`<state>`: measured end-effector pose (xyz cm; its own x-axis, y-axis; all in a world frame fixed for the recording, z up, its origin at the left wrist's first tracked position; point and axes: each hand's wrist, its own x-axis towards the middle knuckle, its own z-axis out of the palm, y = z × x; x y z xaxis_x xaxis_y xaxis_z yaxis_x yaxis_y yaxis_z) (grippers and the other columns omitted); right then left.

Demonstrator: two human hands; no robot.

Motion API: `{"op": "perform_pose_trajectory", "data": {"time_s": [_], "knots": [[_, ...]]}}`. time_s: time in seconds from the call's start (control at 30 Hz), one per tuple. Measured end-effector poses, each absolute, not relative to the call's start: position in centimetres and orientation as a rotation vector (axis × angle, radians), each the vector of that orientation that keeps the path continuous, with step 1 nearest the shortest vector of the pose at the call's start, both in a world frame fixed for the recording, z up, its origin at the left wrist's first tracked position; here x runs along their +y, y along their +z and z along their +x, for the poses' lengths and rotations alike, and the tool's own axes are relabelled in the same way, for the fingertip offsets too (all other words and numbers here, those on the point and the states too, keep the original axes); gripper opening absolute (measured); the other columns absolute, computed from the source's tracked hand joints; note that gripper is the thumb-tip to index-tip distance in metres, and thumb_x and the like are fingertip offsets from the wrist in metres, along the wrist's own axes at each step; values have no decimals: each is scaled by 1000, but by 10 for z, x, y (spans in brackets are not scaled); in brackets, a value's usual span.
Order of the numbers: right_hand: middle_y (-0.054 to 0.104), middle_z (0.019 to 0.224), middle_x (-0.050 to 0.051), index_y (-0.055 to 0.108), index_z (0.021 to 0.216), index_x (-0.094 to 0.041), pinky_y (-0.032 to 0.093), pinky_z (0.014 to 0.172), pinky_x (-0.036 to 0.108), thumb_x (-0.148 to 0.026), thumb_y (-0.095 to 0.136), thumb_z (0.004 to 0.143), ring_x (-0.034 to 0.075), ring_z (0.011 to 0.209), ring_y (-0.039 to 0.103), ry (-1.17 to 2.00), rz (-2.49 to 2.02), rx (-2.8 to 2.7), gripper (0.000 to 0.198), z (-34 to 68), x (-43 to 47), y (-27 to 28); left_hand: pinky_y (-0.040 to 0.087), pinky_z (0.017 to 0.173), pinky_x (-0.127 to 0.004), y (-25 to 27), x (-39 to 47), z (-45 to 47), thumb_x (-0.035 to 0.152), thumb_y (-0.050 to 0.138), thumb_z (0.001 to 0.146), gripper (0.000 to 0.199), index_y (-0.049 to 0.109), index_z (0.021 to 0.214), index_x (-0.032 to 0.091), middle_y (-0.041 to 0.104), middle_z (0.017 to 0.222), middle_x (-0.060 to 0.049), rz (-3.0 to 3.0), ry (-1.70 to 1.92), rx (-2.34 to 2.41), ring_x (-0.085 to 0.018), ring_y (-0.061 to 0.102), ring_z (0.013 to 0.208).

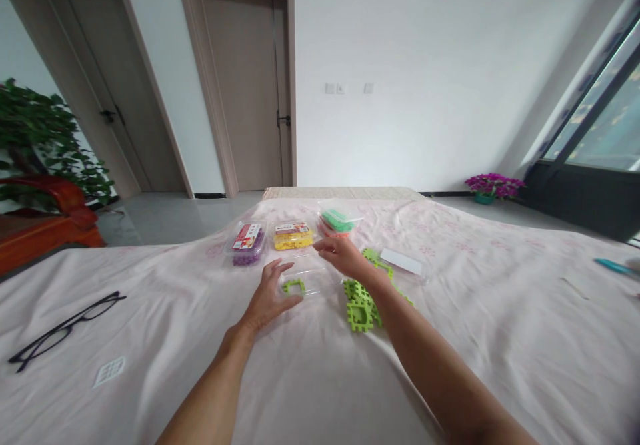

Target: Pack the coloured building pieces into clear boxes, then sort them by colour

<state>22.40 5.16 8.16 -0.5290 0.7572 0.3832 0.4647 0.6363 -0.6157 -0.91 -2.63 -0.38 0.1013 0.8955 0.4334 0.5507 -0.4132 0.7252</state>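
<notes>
My left hand (270, 296) curves round the left end of a clear plastic box (315, 285), thumb at its near side and fingers at its far side. One light-green building piece (294, 287), notched along its edges, lies in the box. Above the box's far right part is my right hand (343, 256), its fingers drawn together and pointing left; what they hold, if anything, I cannot make out. Just right of the box lies a loose pile of green notched pieces (360, 315), partly hidden by my right forearm. A clear lid with a white label (401, 261) rests beyond the pile.
Behind the box stand containers of purple pieces (249, 245), yellow pieces (293, 237), and green and orange pieces (337, 221). Black-framed glasses (65, 330) and a white grid-like card (109, 371) lie left. A blue object (614, 266) lies far right on the pink-white cloth (310, 391).
</notes>
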Motion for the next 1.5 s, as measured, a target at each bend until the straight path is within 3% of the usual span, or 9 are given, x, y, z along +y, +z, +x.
{"op": "perform_pose_trajectory", "data": {"time_s": [0.23, 0.47, 0.83, 1.03, 1.27, 1.5], "knots": [[71, 101, 8, 67, 113, -15, 50, 79, 29, -28, 67, 73, 21, 90, 66, 766, -1459, -2208, 41, 327, 57, 83, 28, 113, -55, -6, -27, -9, 32, 77, 68, 66, 51, 128, 33, 39, 136, -7, 2028, 1312, 1407, -30, 34, 135], [64, 118, 8, 60, 126, -24, 45, 90, 34, -33, 84, 51, 28, 106, 59, 566, -1669, -2574, 79, 334, 61, 60, 29, 113, -54, -10, -23, -11, 40, 75, 70, 67, 50, 130, 25, 37, 137, -12, 2111, 1267, 1439, -32, 34, 135], [71, 101, 6, 67, 109, -20, 46, 78, 27, -14, 58, 72, 20, 89, 65, 550, -1454, -2299, 39, 323, 49, 84, 30, 113, -52, -9, -25, -11, 38, 76, 70, 66, 51, 130, 28, 38, 137, -11, 2085, 1272, 1426, -31, 35, 135], [69, 96, 4, 56, 116, -19, 46, 77, 27, -8, 52, 75, 17, 87, 63, 484, -1215, -2061, 42, 282, 40, 85, 29, 112, -56, -6, -27, -10, 38, 77, 68, 65, 52, 128, 33, 38, 138, -10, 2060, 1254, 1437, -31, 35, 135], [69, 97, 5, 63, 112, -17, 46, 77, 27, -11, 57, 78, 15, 82, 61, 479, -1050, -2301, 35, 244, 29, 78, 26, 113, -54, 1, -32, -6, 38, 78, 67, 63, 55, 125, 32, 38, 137, -8, 2005, 1265, 1406, -31, 33, 137], [69, 109, 7, 69, 112, -22, 42, 90, 30, -11, 54, 84, 20, 103, 59, 148, -1181, -2460, 33, 240, 27, 77, 27, 113, -52, 4, -33, -4, 33, 78, 66, 61, 56, 123, 33, 40, 135, -6, 1981, 1284, 1387, -29, 36, 134]]}}
